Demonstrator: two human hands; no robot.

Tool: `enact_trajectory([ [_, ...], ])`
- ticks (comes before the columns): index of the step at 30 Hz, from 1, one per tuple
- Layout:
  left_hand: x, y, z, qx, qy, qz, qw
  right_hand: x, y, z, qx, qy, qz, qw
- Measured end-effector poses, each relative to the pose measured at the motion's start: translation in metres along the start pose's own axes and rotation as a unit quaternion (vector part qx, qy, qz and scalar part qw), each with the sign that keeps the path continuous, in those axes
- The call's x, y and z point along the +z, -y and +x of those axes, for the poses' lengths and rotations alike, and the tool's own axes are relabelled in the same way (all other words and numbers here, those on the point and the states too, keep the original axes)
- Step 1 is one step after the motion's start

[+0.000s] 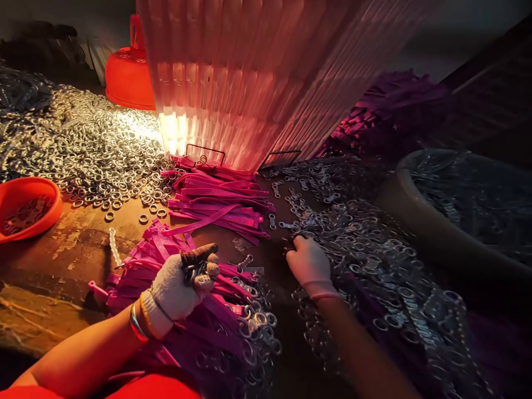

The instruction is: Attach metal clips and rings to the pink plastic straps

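My left hand (183, 285), in a worn white glove, is closed around a small metal clasp with a ring and hovers over a heap of pink straps (199, 321) fitted with metal rings. My right hand (310, 263), also gloved, lies palm down on a pile of metal snap hooks (374, 266), its fingers reaching into them; whether it grips one is hidden. A second bundle of loose pink straps (220, 202) lies just beyond both hands.
A big heap of silver rings (91, 149) covers the left of the worn table. An orange bowl (29, 208) sits at the left edge, a red container (128, 75) behind. A glowing ribbed lamp shade (249, 77) hangs in the middle. A grey tub (457, 216) of hooks stands right.
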State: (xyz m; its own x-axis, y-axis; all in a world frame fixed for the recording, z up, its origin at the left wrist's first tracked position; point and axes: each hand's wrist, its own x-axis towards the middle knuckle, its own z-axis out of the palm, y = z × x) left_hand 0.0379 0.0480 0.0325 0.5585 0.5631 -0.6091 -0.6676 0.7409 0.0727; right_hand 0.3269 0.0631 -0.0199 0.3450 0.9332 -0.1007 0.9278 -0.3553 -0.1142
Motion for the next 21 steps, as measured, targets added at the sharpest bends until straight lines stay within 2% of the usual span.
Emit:
enact_trajectory([
  [2,-0.001,0.001,-0.002,0.008,-0.006,-0.015,1.0,-0.008,0.011,-0.022,-0.037,-0.011,0.036,0.999],
  [4,-0.002,0.003,-0.003,0.017,0.014,-0.027,0.999,-0.017,0.031,-0.052,-0.094,-0.021,0.101,0.99],
  [6,-0.004,0.005,-0.005,0.021,0.042,-0.036,0.998,-0.024,0.056,-0.085,-0.202,-0.065,0.252,0.944],
  [7,-0.005,0.007,-0.005,0.02,0.052,-0.037,0.998,-0.027,0.068,-0.1,-0.235,-0.078,0.292,0.924],
  [9,-0.007,0.011,-0.005,0.021,0.058,-0.031,0.998,-0.029,0.09,-0.124,-0.297,-0.088,0.3,0.902],
  [11,-0.009,0.016,-0.005,0.033,0.052,-0.017,0.998,-0.027,0.104,-0.137,-0.318,-0.116,0.28,0.898],
  [14,-0.012,0.023,-0.007,0.05,0.05,-0.002,0.997,-0.023,0.112,-0.143,-0.285,-0.138,0.285,0.905],
  [17,-0.012,0.022,-0.011,0.044,0.053,0.008,0.998,-0.024,0.116,-0.146,-0.208,-0.089,0.363,0.904],
  [19,-0.012,0.017,-0.014,0.043,0.045,0.027,0.998,-0.028,0.12,-0.148,-0.149,-0.034,0.456,0.877],
  [21,-0.013,0.012,-0.016,0.044,0.039,0.062,0.996,-0.033,0.123,-0.151,-0.101,0.016,0.548,0.83],
])
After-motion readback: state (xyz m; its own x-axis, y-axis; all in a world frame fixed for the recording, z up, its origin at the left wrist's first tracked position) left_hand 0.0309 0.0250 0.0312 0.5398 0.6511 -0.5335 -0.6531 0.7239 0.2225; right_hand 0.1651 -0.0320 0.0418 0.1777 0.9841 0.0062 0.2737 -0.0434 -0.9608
